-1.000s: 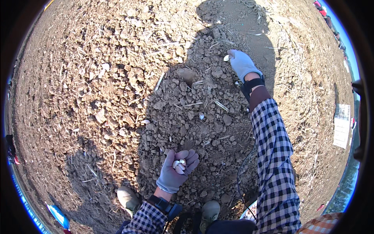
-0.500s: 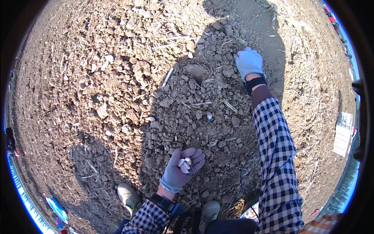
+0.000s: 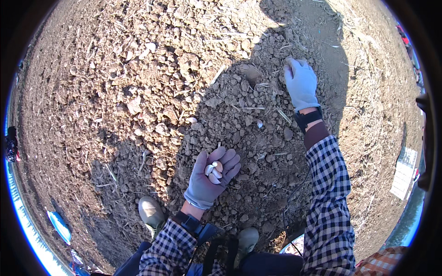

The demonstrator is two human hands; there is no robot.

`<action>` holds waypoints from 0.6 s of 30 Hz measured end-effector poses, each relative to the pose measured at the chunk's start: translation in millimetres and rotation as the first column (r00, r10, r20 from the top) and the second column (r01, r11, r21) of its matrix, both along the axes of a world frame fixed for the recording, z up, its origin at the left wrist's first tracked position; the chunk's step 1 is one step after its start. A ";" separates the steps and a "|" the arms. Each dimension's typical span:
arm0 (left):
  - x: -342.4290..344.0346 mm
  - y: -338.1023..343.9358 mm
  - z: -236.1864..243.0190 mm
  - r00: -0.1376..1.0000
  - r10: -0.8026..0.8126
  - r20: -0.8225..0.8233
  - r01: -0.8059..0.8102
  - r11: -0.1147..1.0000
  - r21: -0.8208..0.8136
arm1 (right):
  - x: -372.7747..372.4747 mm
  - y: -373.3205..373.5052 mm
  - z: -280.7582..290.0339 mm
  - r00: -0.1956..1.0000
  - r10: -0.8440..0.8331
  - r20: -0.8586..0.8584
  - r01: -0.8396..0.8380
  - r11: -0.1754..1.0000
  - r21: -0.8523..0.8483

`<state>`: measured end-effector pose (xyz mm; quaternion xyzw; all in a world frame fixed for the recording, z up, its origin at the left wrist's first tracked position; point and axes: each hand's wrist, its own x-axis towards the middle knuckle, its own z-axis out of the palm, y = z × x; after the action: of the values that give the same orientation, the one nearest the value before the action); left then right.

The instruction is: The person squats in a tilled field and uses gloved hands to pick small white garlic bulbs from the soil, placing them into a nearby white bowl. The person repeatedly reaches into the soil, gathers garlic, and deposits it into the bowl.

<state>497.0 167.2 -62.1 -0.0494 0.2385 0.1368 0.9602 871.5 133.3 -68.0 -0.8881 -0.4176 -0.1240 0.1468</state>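
Observation:
My left hand [image 3: 206,180], in a grey work glove, is cupped palm up above the soil and holds several garlic cloves [image 3: 213,172]. Farther out to the right, my right hand [image 3: 301,84], gloved in pale grey, reaches down to the soil with its fingers bent together at the surface. Whatever its fingertips hold, if anything, is hidden. One garlic clove [image 3: 259,123] lies on the shaded soil between my hands. Another pale clove [image 3: 191,120] rests left of it, at the shadow's edge.
Cloddy brown soil [image 3: 138,101] with dry stalk bits surrounds my hands. My boots [image 3: 151,212] stand near the lower edge. A thin dark cable [image 3: 286,209] hangs beside my right sleeve. A pale printed sheet [image 3: 404,172] stands at far right; a blue object [image 3: 60,227] lies lower left.
My left hand has risen a little, with the cloves still in its palm. At the soil, my right hand has turned, its fingertips now pointing more to the left. The whole view has shifted slightly.

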 end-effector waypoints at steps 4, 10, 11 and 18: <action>-6.4 -0.2 4.8 0.998 -0.005 -0.056 0.005 1.000 0.011 | -38.9 15.8 8.6 0.952 0.151 -0.267 -0.105 0.978 0.179; 2.1 3.9 16.0 0.997 0.015 -0.074 -0.015 1.000 0.003 | -54.2 63.1 47.7 0.862 0.132 -0.489 -0.068 0.987 0.146; 3.2 5.1 16.7 0.996 0.033 -0.084 -0.033 0.999 0.007 | -64.6 58.6 55.9 0.782 0.285 -0.554 -0.188 0.956 0.227; 1.7 12.6 13.2 0.996 0.051 -0.079 -0.053 0.998 -0.023 | -187.1 0.2 65.5 0.460 0.502 -0.732 -0.623 0.770 0.136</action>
<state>498.7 179.8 -48.9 -0.0622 0.2765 0.1603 0.9455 684.4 133.4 -2.5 -0.6786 -0.5996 0.3306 0.2659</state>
